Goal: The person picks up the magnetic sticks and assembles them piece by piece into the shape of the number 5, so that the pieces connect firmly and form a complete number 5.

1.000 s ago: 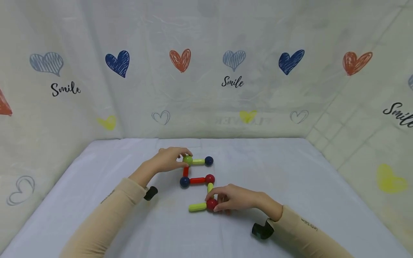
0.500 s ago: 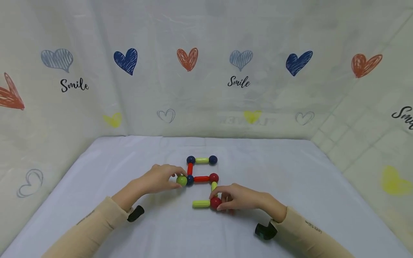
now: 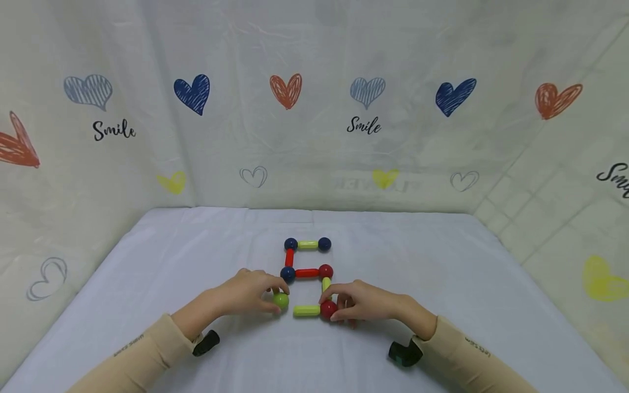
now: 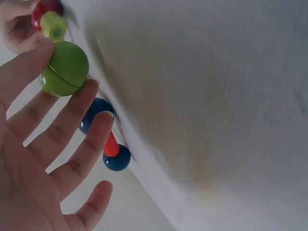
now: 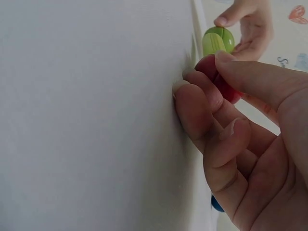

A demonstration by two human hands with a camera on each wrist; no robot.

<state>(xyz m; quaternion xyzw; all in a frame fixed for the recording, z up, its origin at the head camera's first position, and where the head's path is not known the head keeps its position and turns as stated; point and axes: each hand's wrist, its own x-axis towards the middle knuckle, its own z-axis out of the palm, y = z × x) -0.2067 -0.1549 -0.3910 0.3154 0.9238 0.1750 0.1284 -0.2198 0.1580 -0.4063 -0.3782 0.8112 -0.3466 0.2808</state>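
Observation:
My left hand [image 3: 250, 295] pinches a green ball [image 3: 281, 301] between thumb and fingers, a little left of the loose end of a yellow-green rod [image 3: 307, 311]. That rod joins a red ball [image 3: 328, 310], which my right hand [image 3: 366, 301] grips with thumb and fingers. From this ball another yellow-green rod [image 3: 326, 284], partly behind my right fingers, runs back to a second red ball [image 3: 326, 271]. A red rod [image 3: 307, 273] links it to a dark blue ball [image 3: 288, 274]. In the left wrist view the green ball [image 4: 67, 69] shows a groove round it.
Farther back, an upright red rod [image 3: 289, 257] leads to a dark blue ball [image 3: 291, 244]. A yellow-green rod [image 3: 308, 244] connects that to another dark blue ball [image 3: 324, 244]. White cloth [image 3: 417, 262] covers the table, and a heart-printed sheet hangs behind.
My left hand has come forward with the green ball from the far left corner, where a dark blue ball now shows, past the middle blue ball. My right hand keeps its hold on the red ball.

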